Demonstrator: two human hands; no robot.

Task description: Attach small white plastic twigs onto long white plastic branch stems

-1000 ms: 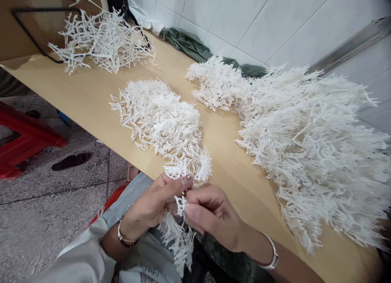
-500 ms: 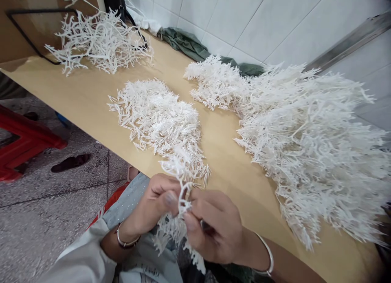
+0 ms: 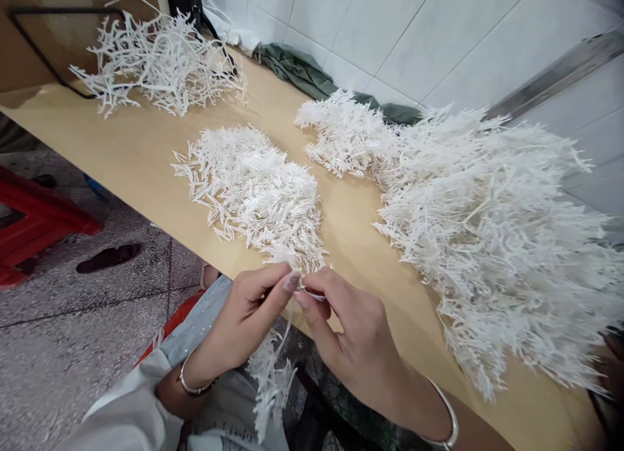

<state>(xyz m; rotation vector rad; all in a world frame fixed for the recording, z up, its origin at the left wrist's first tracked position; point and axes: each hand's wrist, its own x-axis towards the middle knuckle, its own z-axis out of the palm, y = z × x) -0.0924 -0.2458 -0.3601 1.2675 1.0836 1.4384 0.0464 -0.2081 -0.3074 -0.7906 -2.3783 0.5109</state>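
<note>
1. Head view: a tan desk (image 3: 131, 145) runs from the upper left down to the lower right of the frame.
2. At the bottom middle, the left hand (image 3: 246, 318) pinches a white twig (image 3: 269, 383). Its fingers are squeezed together, and the frilly end hangs down below them.
3. The right hand (image 3: 363, 337) is just beside it, with its fingers pinched on a thin white bit (image 3: 314, 296). I can't tell if that bit is joined to the twig.
4. A heap of short white bits (image 3: 253, 184) lies in the middle of the frame.
5. A big fluffy white pile (image 3: 492, 230) fills the right side.
6. Bare white stems (image 3: 168, 67) sit at the upper left, by a black wire frame (image 3: 63, 11).
7. A green cloth (image 3: 297, 67) lies at the back, along the white tile wall (image 3: 414, 35). A metal strip (image 3: 550, 77) slants across the upper right.
8. The speckled gray floor (image 3: 82, 353) shows at the lower left. A red stool (image 3: 53, 214) and a dark shoe (image 3: 108, 258) are on it.
</note>
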